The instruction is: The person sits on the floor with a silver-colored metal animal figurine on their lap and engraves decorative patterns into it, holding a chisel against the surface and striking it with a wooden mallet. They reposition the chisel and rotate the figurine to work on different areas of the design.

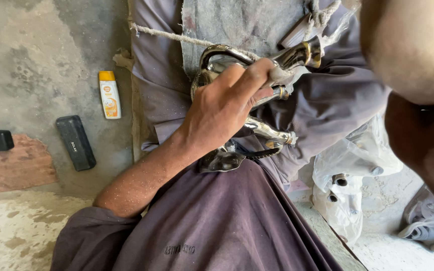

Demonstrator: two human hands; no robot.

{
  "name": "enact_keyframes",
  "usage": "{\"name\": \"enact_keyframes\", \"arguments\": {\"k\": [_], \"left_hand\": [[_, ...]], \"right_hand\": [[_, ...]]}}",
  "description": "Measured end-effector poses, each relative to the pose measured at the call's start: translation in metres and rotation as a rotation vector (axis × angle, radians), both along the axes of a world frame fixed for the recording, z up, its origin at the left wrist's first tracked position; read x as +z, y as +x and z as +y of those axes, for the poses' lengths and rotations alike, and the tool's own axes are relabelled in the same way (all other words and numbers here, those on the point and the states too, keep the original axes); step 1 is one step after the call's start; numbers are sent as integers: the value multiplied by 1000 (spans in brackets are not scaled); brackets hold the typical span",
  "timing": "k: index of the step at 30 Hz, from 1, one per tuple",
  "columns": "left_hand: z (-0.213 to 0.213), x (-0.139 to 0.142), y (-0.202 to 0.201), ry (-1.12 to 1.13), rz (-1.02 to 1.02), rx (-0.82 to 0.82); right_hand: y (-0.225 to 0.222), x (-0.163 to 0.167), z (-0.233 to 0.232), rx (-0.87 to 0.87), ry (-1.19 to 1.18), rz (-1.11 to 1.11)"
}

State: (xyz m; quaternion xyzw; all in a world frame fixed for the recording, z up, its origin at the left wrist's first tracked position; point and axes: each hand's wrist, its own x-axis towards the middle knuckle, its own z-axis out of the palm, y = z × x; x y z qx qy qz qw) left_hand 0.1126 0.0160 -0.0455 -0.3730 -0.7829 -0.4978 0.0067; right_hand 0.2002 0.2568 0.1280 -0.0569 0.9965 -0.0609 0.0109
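One shiny metal tap fitting [257, 95] lies across the person's lap on the purple-grey cloth [212, 221]; its chrome body curves in a looped spout at the top, with brass-coloured ends at the upper right and a short nozzle lower down; a dark scalloped piece sits under it. The left hand [224, 108] is clenched around the fitting's middle, fingers [257, 75] wrapped tight over the bright tube, thumb hidden behind. The right hand is out of view; only a bare forearm [413, 50] shows at the upper right. On the concrete floor [36, 55] to the left lie a small yellow-capped bottle [109, 94] and a black rectangular case [76, 142], well apart from the fitting; a white plastic bag [350, 175] sits at the right.
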Motion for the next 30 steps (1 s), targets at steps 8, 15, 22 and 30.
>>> {"name": "enact_keyframes", "arguments": {"k": [8,15,22,30], "left_hand": [[0,-9,8,43,82,15],[-5,-12,10,5,77,-70],[3,-2,7,-40,87,-69],[-30,21,-14,285,-320,110]], "right_hand": [[6,-2,-2,-17,-3,18],[15,-6,3,-48,-45,20],[26,-14,-3,-200,-56,-12],[33,-13,-7,-238,-24,-11]]}}
